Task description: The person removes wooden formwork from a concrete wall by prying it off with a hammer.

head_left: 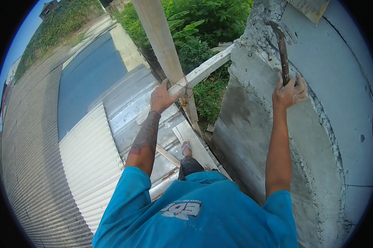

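My right hand (288, 91) is closed around the lower handle of a claw hammer (283, 51). The hammer's head points up, close to the rough broken edge (263, 35) of the concrete wall. My left hand (163, 98) grips the near end of a whitish wooden beam (207, 70), just beside an upright post (159, 37). Thin wire (185, 84) is looped where the beam meets the post. From there the beam slants across to the wall, and part of my left hand's grip is hidden by the hand itself.
Metal roofing sheets (126, 95) and corrugated panels (93, 153) slope away on the left. My sandalled foot (187, 148) is by a narrow board (194, 142). A gap lies between the roofing and the concrete wall (252, 120). Green plants (194, 53) grow beyond the beam.
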Tool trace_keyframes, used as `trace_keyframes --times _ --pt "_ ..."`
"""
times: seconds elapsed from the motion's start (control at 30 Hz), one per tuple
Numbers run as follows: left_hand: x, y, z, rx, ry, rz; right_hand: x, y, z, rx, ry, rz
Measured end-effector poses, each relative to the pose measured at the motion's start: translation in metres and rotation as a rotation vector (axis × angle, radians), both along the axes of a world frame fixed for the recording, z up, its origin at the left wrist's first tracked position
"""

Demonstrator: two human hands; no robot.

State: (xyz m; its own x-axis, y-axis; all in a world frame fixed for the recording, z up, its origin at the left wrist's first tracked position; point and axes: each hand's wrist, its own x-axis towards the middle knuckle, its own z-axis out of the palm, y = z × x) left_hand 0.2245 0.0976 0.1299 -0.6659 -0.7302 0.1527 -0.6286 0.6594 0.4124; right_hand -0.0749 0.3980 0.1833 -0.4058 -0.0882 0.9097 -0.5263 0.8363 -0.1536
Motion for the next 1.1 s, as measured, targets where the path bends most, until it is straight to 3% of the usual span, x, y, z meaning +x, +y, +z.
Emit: trace_keyframes --times 0.43,0.53,0.6,0.7,1.1 --pt "0.001 -0.003 -0.004 -0.011 -0.008 -0.013 0.002 -0.002 0.001 -0.031 0.008 0.002" --pt "0.0 -0.005 0.001 0.069 -0.026 -0.025 0.002 -0.002 0.001 -0.038 0.032 0.001" --pt "-0.005 -0.013 0.005 0.196 -0.166 -0.022 0.003 -0.003 0.003 -0.053 0.03 0.013" --pt "-0.008 -0.035 -0.016 0.245 -0.227 -0.114 0.004 -0.002 0.004 -0.056 0.036 0.014" --pt "-0.003 -0.003 0.007 0.11 -0.129 -0.052 0.005 -0.002 0.004 -0.062 0.024 0.02"
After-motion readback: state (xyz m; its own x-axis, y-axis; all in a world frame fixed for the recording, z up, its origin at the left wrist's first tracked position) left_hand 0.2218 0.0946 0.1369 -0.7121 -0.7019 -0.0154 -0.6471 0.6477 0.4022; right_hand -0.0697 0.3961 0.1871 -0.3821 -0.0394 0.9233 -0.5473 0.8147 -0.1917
